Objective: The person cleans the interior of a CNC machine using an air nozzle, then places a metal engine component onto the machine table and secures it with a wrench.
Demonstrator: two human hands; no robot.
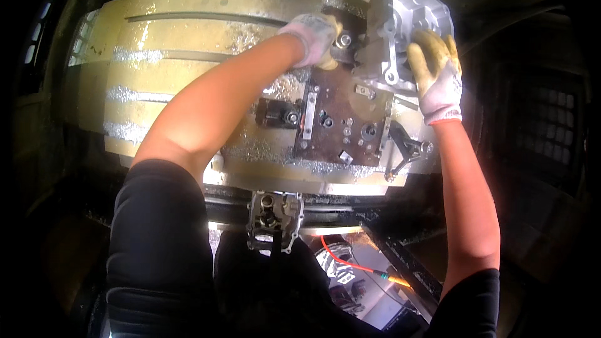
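Note:
My left hand [315, 40], in a white and yellow work glove, is at the far side of a dark fixture plate [338, 103]. Its fingers curl round the left end of a dark clamp [343, 55], beside a bolt and nut [344, 39]; the fingertips are partly hidden. A grey cast-metal housing [382, 37] stands tilted at the far right, its ribbed hollow facing right. My right hand [438, 75], gloved likewise, grips the housing's near right side, with fingers reaching over into the hollow.
The slotted machine table [169, 31] is strewn with metal chips. More clamps, one left [282, 114] and one right [405, 150], flank the plate. A second casting [275, 219] lies at the table's near edge. An orange hose [341, 260] runs below at right.

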